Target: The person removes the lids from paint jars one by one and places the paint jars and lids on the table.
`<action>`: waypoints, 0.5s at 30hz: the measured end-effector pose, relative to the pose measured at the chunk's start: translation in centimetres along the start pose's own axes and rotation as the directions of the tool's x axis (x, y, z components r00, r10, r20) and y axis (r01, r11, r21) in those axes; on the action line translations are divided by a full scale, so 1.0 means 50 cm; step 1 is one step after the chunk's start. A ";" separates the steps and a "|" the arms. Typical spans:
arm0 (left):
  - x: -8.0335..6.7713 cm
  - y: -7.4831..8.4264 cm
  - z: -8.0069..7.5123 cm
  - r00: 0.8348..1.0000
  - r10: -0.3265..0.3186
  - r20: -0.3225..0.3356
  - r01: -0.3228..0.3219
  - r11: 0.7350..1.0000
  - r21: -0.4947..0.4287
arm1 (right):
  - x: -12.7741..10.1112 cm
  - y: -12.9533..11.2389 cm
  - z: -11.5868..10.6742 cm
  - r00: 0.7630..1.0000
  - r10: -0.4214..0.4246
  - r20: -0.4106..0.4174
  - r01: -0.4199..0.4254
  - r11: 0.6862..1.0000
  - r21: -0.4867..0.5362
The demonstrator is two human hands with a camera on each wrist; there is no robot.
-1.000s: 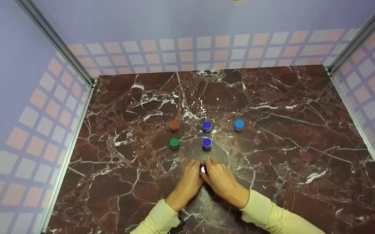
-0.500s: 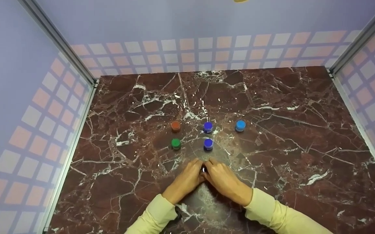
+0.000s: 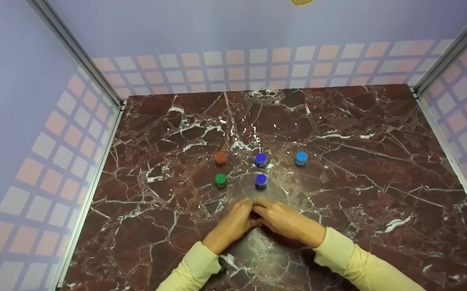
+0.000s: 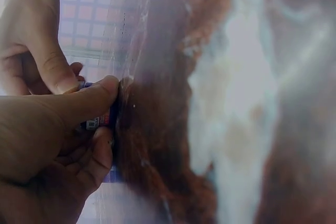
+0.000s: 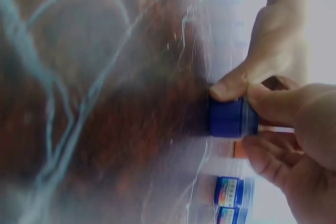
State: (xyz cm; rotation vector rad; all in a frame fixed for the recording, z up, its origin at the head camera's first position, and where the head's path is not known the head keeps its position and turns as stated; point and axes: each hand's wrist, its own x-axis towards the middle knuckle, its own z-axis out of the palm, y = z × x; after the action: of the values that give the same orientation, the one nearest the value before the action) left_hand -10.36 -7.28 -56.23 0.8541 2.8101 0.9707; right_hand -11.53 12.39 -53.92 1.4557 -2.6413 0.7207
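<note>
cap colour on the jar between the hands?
Dark blue cap, clearest in the right wrist view.

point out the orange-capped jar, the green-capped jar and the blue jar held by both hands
orange-capped jar (image 3: 220, 157), head view, on its cap
green-capped jar (image 3: 220, 178), head view, on its cap
blue jar (image 5: 227, 118), right wrist view, on its blue side

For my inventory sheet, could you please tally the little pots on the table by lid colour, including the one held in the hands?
Orange: 1, the orange pot.
Green: 1, the green pot.
Dark blue: 3, the far dark blue pot, the near dark blue pot, and the held pot, pinched between the left hand and the right hand.
Light blue: 1, the light blue pot.
Total: 6.
</note>
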 end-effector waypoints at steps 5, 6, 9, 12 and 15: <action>0.001 0.002 0.005 0.999 -0.021 -0.025 0.020 0.999 -0.026 | -0.003 0.006 -0.005 0.996 -0.084 -0.002 0.084 0.996 -0.032; 0.001 0.002 0.006 0.999 -0.019 -0.035 0.018 0.999 -0.032 | -0.003 0.007 -0.006 0.996 -0.093 -0.001 0.093 0.995 -0.034; 0.001 0.002 0.009 0.997 -0.012 -0.076 0.010 1.000 -0.028 | -0.005 0.009 -0.004 0.994 -0.111 0.002 0.111 0.993 -0.045; -0.001 0.003 0.010 0.995 -0.016 -0.097 0.014 1.000 -0.025 | -0.008 0.010 -0.003 0.991 -0.131 0.015 0.132 0.988 -0.075; -0.002 0.004 0.012 0.994 -0.027 -0.101 0.026 1.000 -0.014 | -0.013 0.014 -0.001 0.987 -0.161 0.015 0.162 0.980 -0.117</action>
State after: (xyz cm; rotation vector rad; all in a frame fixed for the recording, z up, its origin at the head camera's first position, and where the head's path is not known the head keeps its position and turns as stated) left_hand -10.06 -6.85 -56.61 0.7854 2.8877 1.0567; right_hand -11.75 13.24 -54.29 1.6166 -2.4841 0.5375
